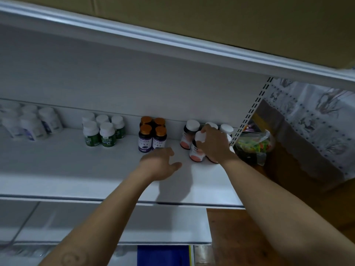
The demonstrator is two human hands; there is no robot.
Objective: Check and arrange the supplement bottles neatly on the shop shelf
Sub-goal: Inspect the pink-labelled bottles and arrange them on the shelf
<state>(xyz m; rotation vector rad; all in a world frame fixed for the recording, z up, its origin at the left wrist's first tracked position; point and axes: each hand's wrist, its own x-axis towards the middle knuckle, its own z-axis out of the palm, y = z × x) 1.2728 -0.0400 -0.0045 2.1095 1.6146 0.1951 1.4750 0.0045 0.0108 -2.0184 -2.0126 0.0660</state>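
Observation:
On the white shelf (96,166) stand groups of supplement bottles. Far left are white bottles (32,122), then green-labelled ones with white caps (101,131), then dark purple-labelled ones with orange caps (152,134). At the right end is a cluster of pink-labelled bottles with white caps (189,134). My right hand (213,143) grips the front pink-labelled bottle (196,153) round its cap and neck; the bottle stands on the shelf. My left hand (159,163) hovers just above the shelf in front of the purple bottles, fingers relaxed, holding nothing.
Another shelf board (172,45) hangs close overhead with a cardboard box (230,20) on it. A slotted upright (249,112) ends the shelf at the right; beyond it lies a plastic bag of colourful items (253,144) on a wooden surface (288,169).

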